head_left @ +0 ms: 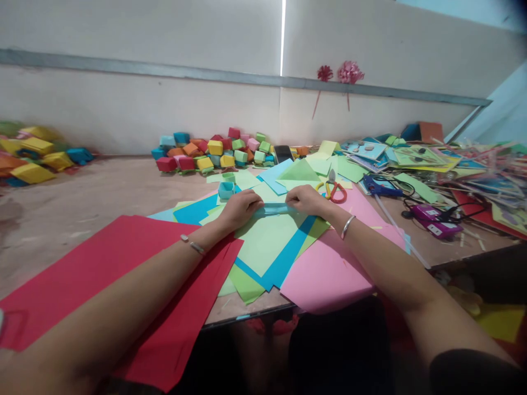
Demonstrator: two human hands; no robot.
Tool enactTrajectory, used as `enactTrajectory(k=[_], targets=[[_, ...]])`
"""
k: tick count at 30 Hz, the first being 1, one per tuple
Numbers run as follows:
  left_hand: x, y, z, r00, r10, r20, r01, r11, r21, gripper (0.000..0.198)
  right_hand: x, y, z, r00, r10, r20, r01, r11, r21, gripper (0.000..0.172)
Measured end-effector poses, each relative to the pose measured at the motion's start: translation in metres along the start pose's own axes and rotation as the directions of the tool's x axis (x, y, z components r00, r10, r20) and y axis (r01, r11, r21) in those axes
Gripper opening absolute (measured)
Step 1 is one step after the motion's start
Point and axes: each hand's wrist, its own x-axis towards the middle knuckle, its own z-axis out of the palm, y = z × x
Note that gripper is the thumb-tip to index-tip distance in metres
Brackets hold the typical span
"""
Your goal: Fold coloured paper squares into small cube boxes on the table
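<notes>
Between my two hands stretches a narrow light-blue paper strip [275,209], held by its ends. My left hand [244,208] pinches the left end, with the fingers closed. At the other end my right hand [305,199] is closed on the strip too. Under it lies a stack of pale green sheets [263,247] and blue sheets [284,263]. A small light-blue paper box [226,190] stands just beyond my left hand. Scissors [332,189] with red and yellow handles lie beside my right hand.
Red sheets [102,263] overhang the table's front edge at left; pink paper [329,269] lies at right. Colourful paper boxes [214,151] are piled by the wall, near a phone [284,153]. A blue glue gun [382,186] and a purple corded device [435,221] lie right.
</notes>
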Motion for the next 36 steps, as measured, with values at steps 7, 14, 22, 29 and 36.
enactTrajectory(k=[7, 14, 22, 29, 36], targets=[[0.0, 0.002, -0.001, 0.998, 0.021, 0.052, -0.018, 0.998, -0.061, 0.029, -0.002, -0.004, -0.004, 0.995, 0.082, 0.058, -0.084, 0.996, 0.032, 0.025], [0.0, 0.002, 0.001, 0.999, 0.013, 0.048, -0.013, 1.0, -0.005, 0.022, -0.002, -0.006, -0.002, 0.989, 0.132, 0.062, -0.133, 0.991, 0.018, 0.016], [0.001, 0.004, 0.004, 0.993, -0.079, 0.093, 0.076, 0.996, 0.042, 0.015, 0.0, -0.005, 0.005, 0.989, 0.134, 0.058, -0.13, 0.989, -0.071, 0.012], [0.001, 0.003, 0.005, 0.995, -0.07, 0.076, 0.068, 0.997, 0.025, 0.016, 0.0, -0.002, 0.007, 0.989, 0.141, 0.03, -0.138, 0.986, -0.094, 0.007], [0.001, 0.003, 0.005, 0.995, -0.093, 0.032, 0.093, 0.996, -0.005, 0.01, 0.002, -0.001, 0.008, 0.992, 0.119, 0.03, -0.117, 0.992, -0.047, 0.004]])
